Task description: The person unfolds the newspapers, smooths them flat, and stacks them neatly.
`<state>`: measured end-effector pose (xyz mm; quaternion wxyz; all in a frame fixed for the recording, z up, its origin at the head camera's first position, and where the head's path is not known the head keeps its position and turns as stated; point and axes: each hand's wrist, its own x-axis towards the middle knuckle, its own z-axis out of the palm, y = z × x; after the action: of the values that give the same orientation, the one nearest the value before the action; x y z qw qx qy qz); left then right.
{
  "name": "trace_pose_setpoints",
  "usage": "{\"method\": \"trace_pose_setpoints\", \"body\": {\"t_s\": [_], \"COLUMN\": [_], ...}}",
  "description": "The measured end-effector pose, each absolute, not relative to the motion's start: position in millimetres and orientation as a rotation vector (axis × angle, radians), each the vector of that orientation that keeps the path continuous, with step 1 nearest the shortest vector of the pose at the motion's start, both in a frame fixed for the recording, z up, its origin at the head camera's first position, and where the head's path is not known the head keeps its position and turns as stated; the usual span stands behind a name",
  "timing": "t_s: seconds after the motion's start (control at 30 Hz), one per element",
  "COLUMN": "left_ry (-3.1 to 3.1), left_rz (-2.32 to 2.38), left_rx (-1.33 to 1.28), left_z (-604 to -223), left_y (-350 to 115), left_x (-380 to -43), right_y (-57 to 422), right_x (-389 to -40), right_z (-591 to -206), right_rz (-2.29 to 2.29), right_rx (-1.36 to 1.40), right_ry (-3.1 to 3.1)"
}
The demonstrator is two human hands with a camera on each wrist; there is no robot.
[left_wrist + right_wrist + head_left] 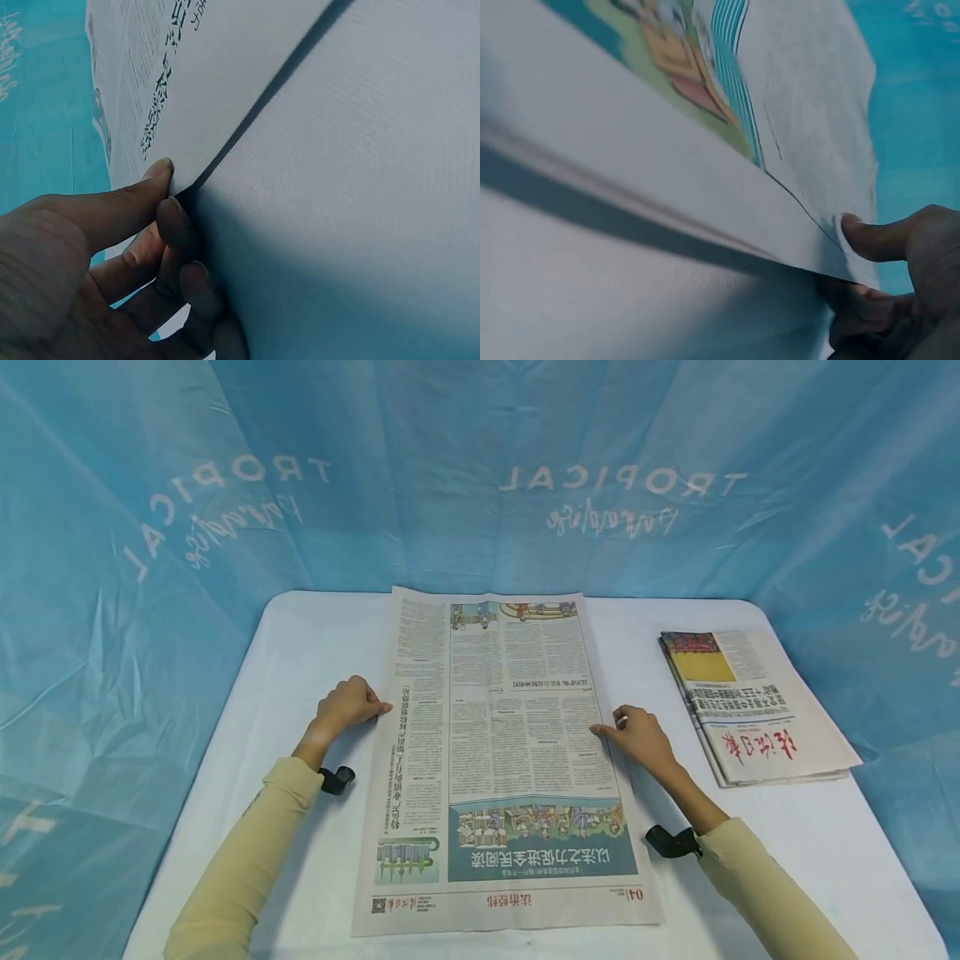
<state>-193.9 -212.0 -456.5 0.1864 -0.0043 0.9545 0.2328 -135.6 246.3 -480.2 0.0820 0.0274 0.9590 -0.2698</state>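
A newspaper sheet [525,743] lies lengthwise on the white table, its print upside down in the head view. My left hand [347,703] pinches the sheet's left edge between thumb and fingers; in the left wrist view the thumb [154,180] rests on the printed side with the fingers at the edge. At the right edge, my right hand [637,735] pinches the paper too. The right wrist view shows that thumb [877,238] on top and fingers below, the edge standing slightly off the table. The newspaper's underside is hidden.
A stack of folded newspapers [757,706] lies on the table's right side. The white table [292,635] has rounded far corners. Blue curtain [480,527] printed with white lettering hangs behind and at both sides. A small black camera [337,780] sits at each wrist.
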Motion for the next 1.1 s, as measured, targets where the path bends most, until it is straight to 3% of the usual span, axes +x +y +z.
{"method": "trace_pose_setpoints", "body": {"t_s": [0.7, 1.1], "left_ry": [2.633, 2.762], "left_rz": [0.459, 0.523], "left_rx": [0.002, 0.193], "left_z": [-447, -445], "left_y": [-210, -160], "left_x": [-201, -212], "right_y": [249, 245], "right_x": [-59, -50], "right_z": [-475, -478], "right_rz": [-1.262, -1.319], "right_rx": [0.282, 0.333], "right_ry": [2.572, 2.574]}}
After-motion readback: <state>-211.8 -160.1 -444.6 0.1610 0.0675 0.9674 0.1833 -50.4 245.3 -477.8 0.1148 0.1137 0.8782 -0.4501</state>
